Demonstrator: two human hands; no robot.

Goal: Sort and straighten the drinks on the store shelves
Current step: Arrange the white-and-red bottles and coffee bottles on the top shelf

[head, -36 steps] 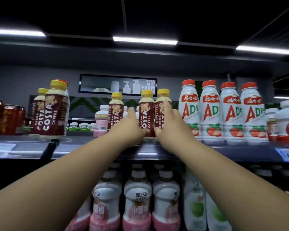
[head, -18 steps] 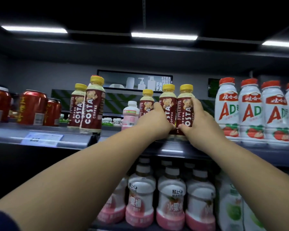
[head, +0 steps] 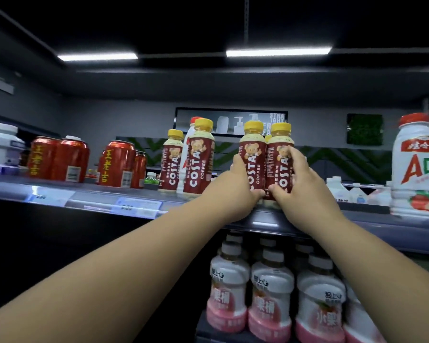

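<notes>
Two Costa coffee bottles with yellow caps stand side by side on the upper shelf [head: 372,222]. My left hand [head: 235,188] wraps the left Costa bottle [head: 253,154] from its left side. My right hand [head: 299,180] grips the right Costa bottle [head: 278,157] from its right side. The two bottles touch each other. Two more Costa bottles [head: 198,159] stand a little to the left, one behind the other, with a white red-capped bottle behind them.
Red herbal tea cans [head: 60,158] and white jugs [head: 1,144] fill the shelf's left part. A white AD milk bottle [head: 416,167] stands at the right. Pink-and-white fruit drink bottles [head: 270,300] line the lower shelf. Price tags [head: 136,203] run along the shelf edge.
Both hands slid the pair of Costa bottles leftward along the shelf, away from the AD bottles and nearer the other Costa bottles. The view has turned left too.
</notes>
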